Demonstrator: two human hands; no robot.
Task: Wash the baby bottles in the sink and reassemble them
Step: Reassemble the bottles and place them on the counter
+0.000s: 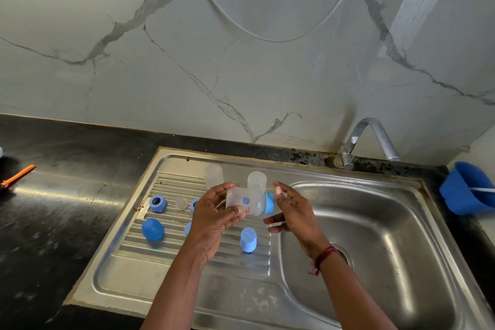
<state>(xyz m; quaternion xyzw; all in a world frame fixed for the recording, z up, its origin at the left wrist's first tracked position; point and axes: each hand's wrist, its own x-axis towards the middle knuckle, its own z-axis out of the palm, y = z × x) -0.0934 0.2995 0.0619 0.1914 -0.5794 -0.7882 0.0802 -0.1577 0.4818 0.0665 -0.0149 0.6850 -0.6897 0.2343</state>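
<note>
My left hand (214, 211) grips a clear baby bottle (247, 202) held sideways above the drainboard (187, 270). A blue ring (270, 203) sits on the bottle's right end. My right hand (292, 209) is beside that ring with thumb and fingers spread, holding nothing. Two more clear bottles (213, 175) (257, 181) stand on the drainboard behind. Loose parts lie there too: a blue ring (157, 203), a clear nipple (181, 203), a second blue ring (194, 205) partly hidden, and blue caps (152, 229) (248, 240).
The steel sink basin (375, 236) lies to the right, with the faucet (375, 136) at its back edge and no water running. A blue tub (466, 190) stands at the far right. An orange tool (18, 175) lies on the black counter (67, 195) at left.
</note>
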